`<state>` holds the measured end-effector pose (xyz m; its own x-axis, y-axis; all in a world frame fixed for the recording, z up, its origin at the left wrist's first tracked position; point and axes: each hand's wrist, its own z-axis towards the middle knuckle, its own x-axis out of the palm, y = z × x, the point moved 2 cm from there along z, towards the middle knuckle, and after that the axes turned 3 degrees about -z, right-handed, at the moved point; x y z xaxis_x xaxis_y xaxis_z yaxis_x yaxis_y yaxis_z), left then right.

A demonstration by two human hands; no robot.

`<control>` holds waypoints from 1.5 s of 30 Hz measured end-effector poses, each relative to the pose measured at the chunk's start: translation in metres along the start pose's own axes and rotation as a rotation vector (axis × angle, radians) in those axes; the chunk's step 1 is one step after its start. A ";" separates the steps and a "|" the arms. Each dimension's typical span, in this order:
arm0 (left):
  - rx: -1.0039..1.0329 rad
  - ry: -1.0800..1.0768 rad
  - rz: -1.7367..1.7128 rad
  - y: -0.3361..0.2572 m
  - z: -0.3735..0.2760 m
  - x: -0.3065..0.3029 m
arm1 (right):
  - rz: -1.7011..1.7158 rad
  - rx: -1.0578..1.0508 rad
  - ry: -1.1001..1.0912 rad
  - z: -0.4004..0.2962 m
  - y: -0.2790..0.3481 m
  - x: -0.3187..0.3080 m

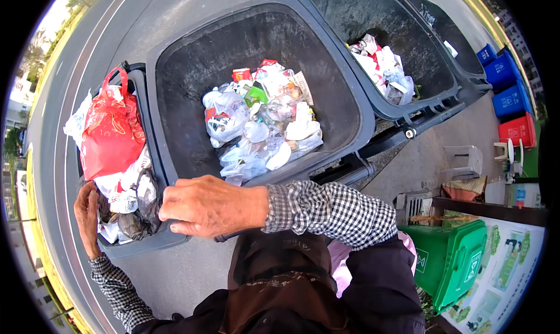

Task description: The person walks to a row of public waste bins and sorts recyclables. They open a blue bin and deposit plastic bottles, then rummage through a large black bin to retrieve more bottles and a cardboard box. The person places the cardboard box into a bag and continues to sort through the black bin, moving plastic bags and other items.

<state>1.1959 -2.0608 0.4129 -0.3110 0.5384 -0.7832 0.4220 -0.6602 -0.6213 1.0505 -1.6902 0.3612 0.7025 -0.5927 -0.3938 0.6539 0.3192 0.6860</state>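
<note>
Before me on the left stands a dark grey wheeled bin (pixel 169 244), heaped with rubbish bags up to its rim. A red carrier bag (pixel 111 139) with looped handles lies on top at the far end. Nearer to me are white plastic bags (pixel 122 200) and a dark translucent bag (pixel 131 224). My left hand (pixel 86 216) is at the bin's left side, fingers bent by the bags. Across the bin's right rim, my right hand (pixel 214 207) is curled with the thumb low. Its fingertips are by a dark bag; whether either hand grips anything is hidden.
A second grey bin (pixel 258 32) holds loose rubbish deep inside; another open bin (pixel 345 10) stands beyond it. Right are a green lidded bin (pixel 459 259), blue bins (pixel 503 73), a red bin (pixel 518 130) and a plastic stool (pixel 470 159). A road (pixel 72 167) runs along the left.
</note>
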 end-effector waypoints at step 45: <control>0.528 0.437 0.587 -0.560 0.144 0.866 | -0.137 0.800 -0.773 -0.461 -0.043 -0.621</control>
<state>0.5671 -1.3003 0.0792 0.2278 0.1190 -0.9664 -0.0681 -0.9881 -0.1378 0.7152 -0.9947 0.2940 0.0929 -0.9751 -0.2012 0.1484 -0.1863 0.9712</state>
